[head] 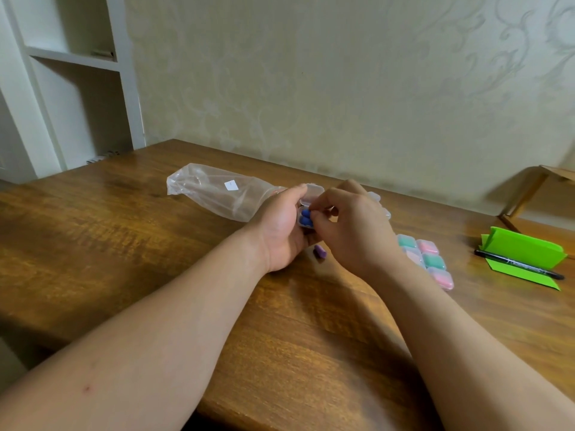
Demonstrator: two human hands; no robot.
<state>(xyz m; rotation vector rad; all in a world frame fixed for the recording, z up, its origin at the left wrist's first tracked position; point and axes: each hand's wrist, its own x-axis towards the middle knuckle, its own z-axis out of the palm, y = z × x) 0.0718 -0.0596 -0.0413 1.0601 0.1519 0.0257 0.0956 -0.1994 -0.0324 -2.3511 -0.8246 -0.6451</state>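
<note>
Two blue plugs [306, 219], perhaps foam, left hand [280, 231] gripping clear case [312, 192], right hand [354, 231] pinching one

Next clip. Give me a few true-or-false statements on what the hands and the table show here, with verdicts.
1. The left hand holds a small clear case with its lid open. True.
2. The earplugs in that case are pink. False: they are blue earplugs.
3. The right hand pinches at the blue earplugs in the case. True.
4. A purple earplug lies on the table just below the hands. True.
5. The black marker lies inside the clear plastic bag. False: it lies on the green folded paper, on the far side of the hands from the bag.
</note>
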